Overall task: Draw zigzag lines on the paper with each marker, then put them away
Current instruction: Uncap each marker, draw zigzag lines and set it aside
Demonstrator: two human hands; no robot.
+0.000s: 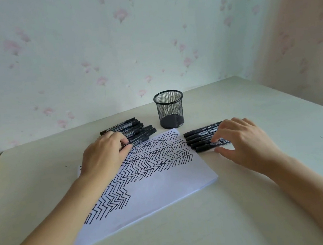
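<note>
Paper (155, 187) half-filled with black zigzags | your left hand (103, 153) curls on markers (134, 129) left of cup (169, 109) | your right hand (244, 139) splays, fingertips on row of markers (199, 139) right of cup

A black wire-mesh cup (169, 108) is seen on a smooth, matt, pale table (250, 203). Matt white paper (165, 184) and slightly glossy black plastic markers (202, 139) are shown.

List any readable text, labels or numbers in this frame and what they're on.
Nothing is legible.
Left marker pile: white label print on the barrels, too small and blurred to read.
Right marker row: white label print, looks like a logo plus characters, too blurred to read.
Paper: only zigzag lines.
Mesh cup: no text visible.
</note>
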